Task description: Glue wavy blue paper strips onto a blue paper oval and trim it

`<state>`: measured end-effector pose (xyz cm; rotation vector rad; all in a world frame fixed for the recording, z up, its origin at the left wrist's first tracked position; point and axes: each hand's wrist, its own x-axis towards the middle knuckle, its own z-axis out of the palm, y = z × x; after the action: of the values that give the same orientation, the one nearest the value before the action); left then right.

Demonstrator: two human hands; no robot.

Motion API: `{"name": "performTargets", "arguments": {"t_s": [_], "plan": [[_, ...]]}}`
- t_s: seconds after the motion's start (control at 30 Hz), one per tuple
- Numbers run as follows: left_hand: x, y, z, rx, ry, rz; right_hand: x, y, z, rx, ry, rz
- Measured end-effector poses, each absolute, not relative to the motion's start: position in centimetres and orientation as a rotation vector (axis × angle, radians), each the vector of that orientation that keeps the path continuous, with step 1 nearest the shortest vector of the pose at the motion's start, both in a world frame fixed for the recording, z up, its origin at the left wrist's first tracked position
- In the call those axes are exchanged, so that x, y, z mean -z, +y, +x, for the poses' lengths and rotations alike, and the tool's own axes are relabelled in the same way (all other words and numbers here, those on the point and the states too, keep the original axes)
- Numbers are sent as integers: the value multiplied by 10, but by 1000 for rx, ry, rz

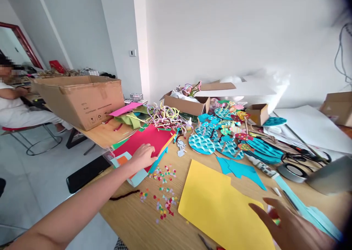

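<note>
My left hand [143,156] reaches across to a stack of coloured sheets and rests on the red sheet [132,143] on top. Its fingers are bent together against the red surface; their tips are partly hidden. In the lower right, my right hand [294,222] has thumb and fingers apart, with nothing visible held. It hovers by the right edge of a yellow sheet [211,202], which has a piece cut from its upper right corner. Blue cut pieces [242,171] lie just beyond the yellow sheet. Small coloured confetti dots [165,198] are scattered between the stack and that sheet.
A large cardboard box [82,99] and a black phone [87,173] are on the left. Pipe cleaners [165,118], blue wave-patterned crafts [201,143], a glue bottle [261,166] and a tape roll [292,172] crowd the back and right. A person [13,103] sits far left.
</note>
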<state>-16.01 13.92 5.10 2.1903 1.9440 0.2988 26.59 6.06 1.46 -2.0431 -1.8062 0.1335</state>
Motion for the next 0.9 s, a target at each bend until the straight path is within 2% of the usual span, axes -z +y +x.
{"name": "performTargets", "arguments": {"t_s": [0.13,0.27,0.4,0.5,0.67,0.9], "plan": [[-39,142,-162,-177,2076,2257,-59,77,191,-287,-2096,-2022],[-34,143,-154,-107,2127,2302,-78,100,123,-445,-2323,-1782],[-42,143,-156,-50,2093,2332,-76,125,79,-752,-2341,-1571],[-47,142,-160,-34,2083,2337,-67,142,52,-1061,-2271,-1523],[-47,142,-161,-40,2105,2326,-48,162,14,-1373,-2193,-1452],[-45,140,-162,-11,2093,2334,-35,181,-19,-1572,-1993,-1477]]}}
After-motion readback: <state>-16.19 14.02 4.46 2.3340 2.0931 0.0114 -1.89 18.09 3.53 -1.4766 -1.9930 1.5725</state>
